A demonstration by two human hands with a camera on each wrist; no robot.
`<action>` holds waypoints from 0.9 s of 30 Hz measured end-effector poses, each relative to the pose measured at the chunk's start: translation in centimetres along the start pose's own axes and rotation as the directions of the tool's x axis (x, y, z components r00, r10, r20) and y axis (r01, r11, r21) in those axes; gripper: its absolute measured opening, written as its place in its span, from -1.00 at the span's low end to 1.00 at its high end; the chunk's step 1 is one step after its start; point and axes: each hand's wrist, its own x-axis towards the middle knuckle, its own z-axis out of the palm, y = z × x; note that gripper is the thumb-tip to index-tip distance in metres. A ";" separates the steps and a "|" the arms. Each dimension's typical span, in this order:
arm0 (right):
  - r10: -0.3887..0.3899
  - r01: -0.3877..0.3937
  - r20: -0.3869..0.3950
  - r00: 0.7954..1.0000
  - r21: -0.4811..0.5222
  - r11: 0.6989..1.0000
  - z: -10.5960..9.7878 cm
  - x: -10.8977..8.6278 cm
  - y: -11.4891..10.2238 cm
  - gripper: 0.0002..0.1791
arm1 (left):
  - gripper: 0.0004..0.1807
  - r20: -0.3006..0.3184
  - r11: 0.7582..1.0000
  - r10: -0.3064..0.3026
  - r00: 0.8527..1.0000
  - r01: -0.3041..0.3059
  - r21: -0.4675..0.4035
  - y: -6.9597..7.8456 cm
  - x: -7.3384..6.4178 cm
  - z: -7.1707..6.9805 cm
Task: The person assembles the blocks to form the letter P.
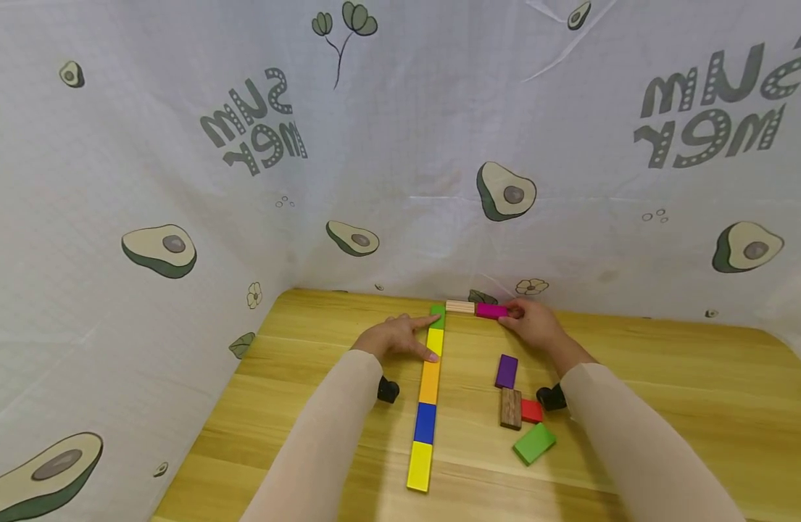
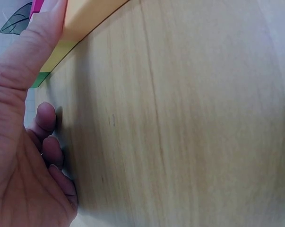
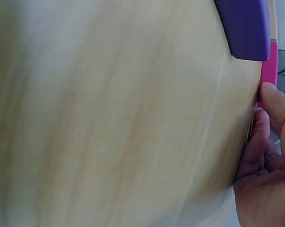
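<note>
A straight row of flat toy blocks runs away from me on the table: a yellow block [image 1: 420, 467], a blue block [image 1: 425, 423], an orange block [image 1: 430, 380], another yellow block [image 1: 435, 341] and a green block [image 1: 438, 309] at the far end. From there a pale wood block [image 1: 460, 307] turns the line rightward, followed by a magenta block [image 1: 490, 311]. My left hand [image 1: 395, 337] touches the row, its straight index finger on the green block and its thumb by the orange one. My right hand [image 1: 537, 326] pinches the magenta block's right end between thumb and fingers.
Right of the row lie loose blocks: purple [image 1: 507, 371], dark brown [image 1: 511, 409], red [image 1: 532, 411] and light green [image 1: 534, 444]. The brown and red ones are side by side. A white avocado-print sheet [image 1: 413, 232] hangs along the table's back and left edges, close behind the far blocks.
</note>
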 end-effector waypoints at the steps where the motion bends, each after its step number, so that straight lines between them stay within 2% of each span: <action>1: 0.001 -0.001 0.000 1.000 -0.007 1.000 0.0 0.0 0.0 -0.48 | 0.02 0.002 1.000 0.000 1.000 0.000 0.000 0.0 0.0 0.0; 9: 0.019 -0.020 -0.008 1.000 -0.020 1.000 0.1 0.0 0.0 -0.46 | 0.02 0.006 1.000 0.002 1.000 -0.002 0.000 0.1 0.0 0.1; 27: -0.003 0.002 -0.016 1.000 -0.038 0.999 0.3 0.4 0.2 -0.44 | 0.04 0.007 1.000 0.003 1.000 -0.002 -0.024 -0.1 0.3 0.0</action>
